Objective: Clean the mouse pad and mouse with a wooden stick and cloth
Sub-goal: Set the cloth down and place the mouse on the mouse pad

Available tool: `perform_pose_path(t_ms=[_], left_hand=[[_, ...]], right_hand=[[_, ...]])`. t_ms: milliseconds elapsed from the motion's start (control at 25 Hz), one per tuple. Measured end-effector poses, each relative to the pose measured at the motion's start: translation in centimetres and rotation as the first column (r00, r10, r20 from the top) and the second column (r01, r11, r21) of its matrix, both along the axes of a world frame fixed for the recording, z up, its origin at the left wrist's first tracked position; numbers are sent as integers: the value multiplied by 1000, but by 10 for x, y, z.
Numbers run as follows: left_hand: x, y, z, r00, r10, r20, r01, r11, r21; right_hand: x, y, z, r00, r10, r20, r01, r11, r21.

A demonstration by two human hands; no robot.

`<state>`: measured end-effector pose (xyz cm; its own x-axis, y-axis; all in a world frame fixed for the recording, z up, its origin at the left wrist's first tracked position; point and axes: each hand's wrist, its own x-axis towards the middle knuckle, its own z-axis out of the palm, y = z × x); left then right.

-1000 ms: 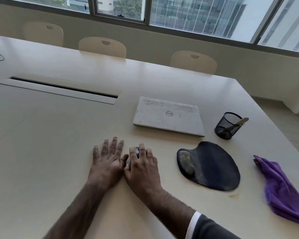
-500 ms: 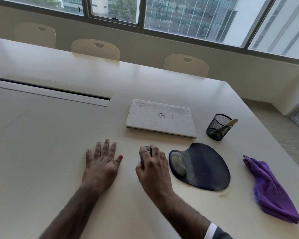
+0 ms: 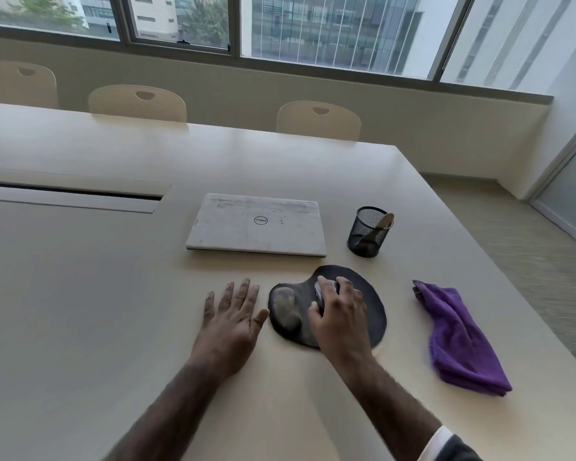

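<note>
1. A person's right hand (image 3: 341, 314) curls over a dark mouse (image 3: 323, 291) on the black mouse pad (image 3: 374, 314), fingers wrapped down its sides. Whether the mouse rests on the pad or is just lifted cannot be told.
2. The left hand (image 3: 231, 314) lies flat on the desk (image 3: 80, 294) with fingers spread, just beside the pad's left edge, holding nothing.
3. The pad sits toward the desk's right edge, on the near side of a closed white laptop (image 3: 256, 224). Its raised wrist rest (image 3: 286, 309) looks greyed and smudged, while the remainder is dark and matte.
4. The mouse is probably light, hard-shelled and smooth, best taken by its two sides. The pad looks thin and floppy, likely to bend or slide unless pinned flat with a palm.
5. A purple cloth (image 3: 459, 341), soft and loosely folded, lies between the pad and the right edge. The wooden stick (image 3: 384, 221) leans in a black mesh cup (image 3: 363, 236) off the laptop's right corner. Both are untouched. The stick appears slim and stiff, easiest to pinch by the end above the rim.
</note>
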<state>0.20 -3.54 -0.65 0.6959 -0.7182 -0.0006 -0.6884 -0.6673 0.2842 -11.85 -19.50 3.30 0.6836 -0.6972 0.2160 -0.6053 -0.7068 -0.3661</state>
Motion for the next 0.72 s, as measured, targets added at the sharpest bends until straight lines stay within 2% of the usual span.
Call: perform_pose_path(t_ms=[320,520,720], left_hand=[[-27,-34,5,990,-137,19,138,990,-25],[-28,-33,2,987,-142,76,146,988,-45],[-30,-30,7,988,-140,68,145,987,-70]], right_hand=[[-10,-30,-8,997,53,-53,-50,997,57],[-11,-32,-14,994,86,-63,-82,995,57],[-26,-45,-15,987,157,-32,-154,984,87]])
